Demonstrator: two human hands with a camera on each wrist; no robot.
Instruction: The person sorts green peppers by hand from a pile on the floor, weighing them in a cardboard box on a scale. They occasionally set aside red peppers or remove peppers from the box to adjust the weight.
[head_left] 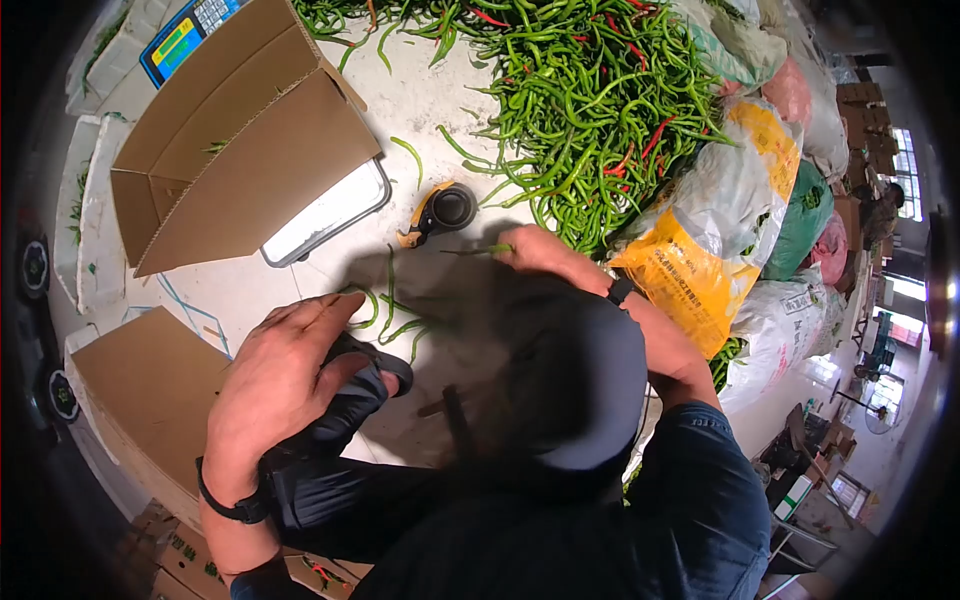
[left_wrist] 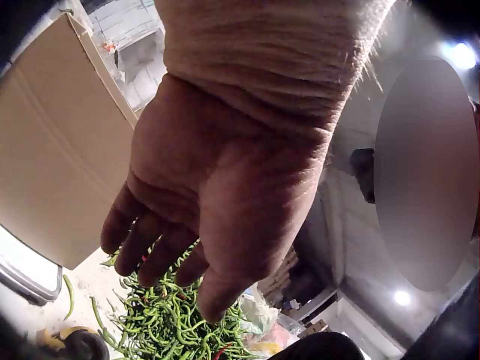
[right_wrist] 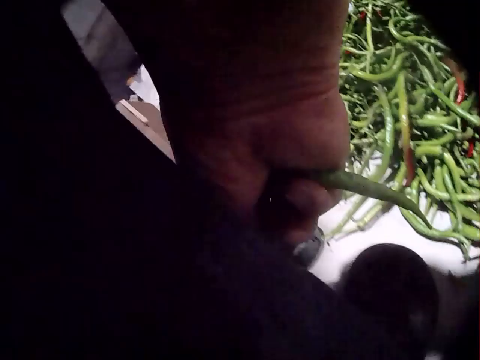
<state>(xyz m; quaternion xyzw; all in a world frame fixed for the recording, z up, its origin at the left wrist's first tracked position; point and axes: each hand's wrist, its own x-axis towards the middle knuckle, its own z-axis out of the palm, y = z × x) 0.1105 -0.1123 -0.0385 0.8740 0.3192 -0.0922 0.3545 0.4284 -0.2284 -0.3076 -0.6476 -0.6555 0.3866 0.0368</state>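
My right hand [head_left: 530,250] curls round a green chili pepper [right_wrist: 367,186], whose tip pokes out of the fist in the right wrist view. It is beside the near edge of a big heap of green chili peppers [head_left: 590,110] with a few red ones mixed in. My left hand [head_left: 285,370] holds nothing, its fingers loosely bent over my dark-clad knee in the head view. Just past its fingertips, several loose chilies [head_left: 390,310] lie on the pale surface. A tape dispenser [head_left: 445,212] with a dark roll sits between the hands and the heap.
An open cardboard box [head_left: 260,170] stands on a scale's white platform [head_left: 335,215] at the left; the scale's blue display [head_left: 185,45] is behind it. Stuffed plastic sacks [head_left: 690,260] line the right side. Another cardboard box [head_left: 150,390] stands by my left arm.
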